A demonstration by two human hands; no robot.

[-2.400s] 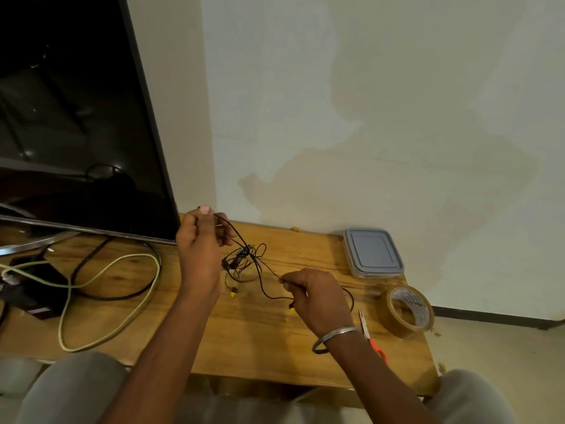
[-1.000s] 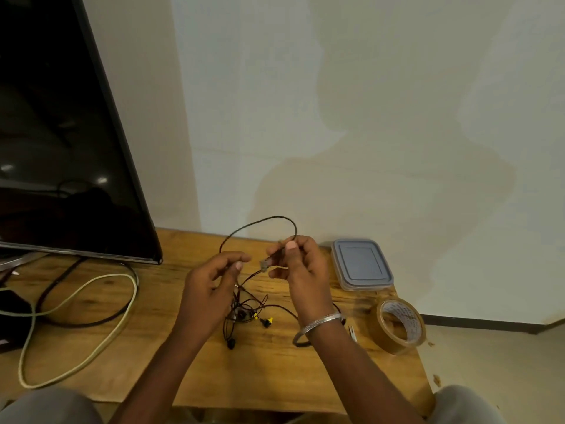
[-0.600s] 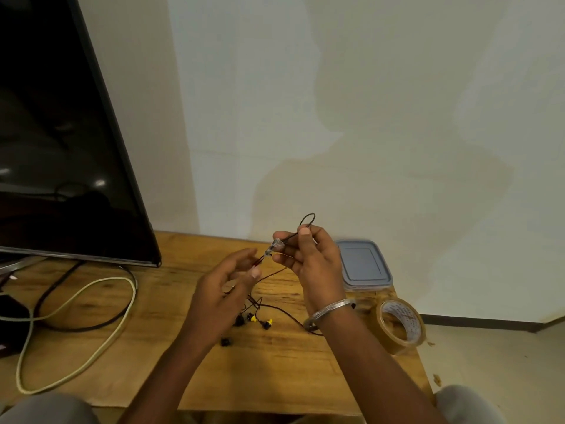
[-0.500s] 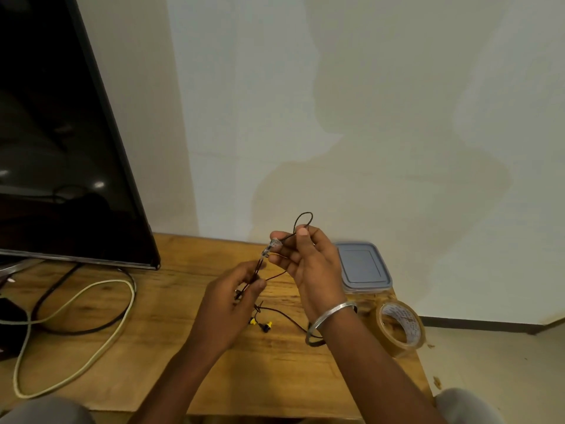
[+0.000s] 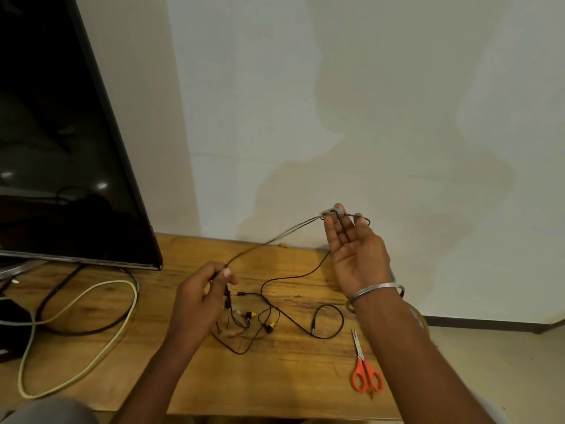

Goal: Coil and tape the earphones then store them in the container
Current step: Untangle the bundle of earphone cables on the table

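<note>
Pale stained wall behind one wooden desk (image 5: 290, 381). One television (image 5: 61, 148). Two hands: right hand (image 5: 356, 255) open-palmed, earphones (image 5: 275, 316) cable looped over its fingertips; left hand (image 5: 201, 298) in closed grip on the cable. One pair of scissors (image 5: 365, 371). Risk: the loop slipping off, the slack on the desk knotting.

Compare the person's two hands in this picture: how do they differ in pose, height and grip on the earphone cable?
The right hand is raised above the table, palm open, fingers spread; the left hand sits lower and is curled.
The right hand has the earphone cable looped over its fingertips; the left hand pinches it between thumb and fingers.
The right wrist wears a metal bangle; the left is bare.
Both hold the same cable, stretched between them.
</note>
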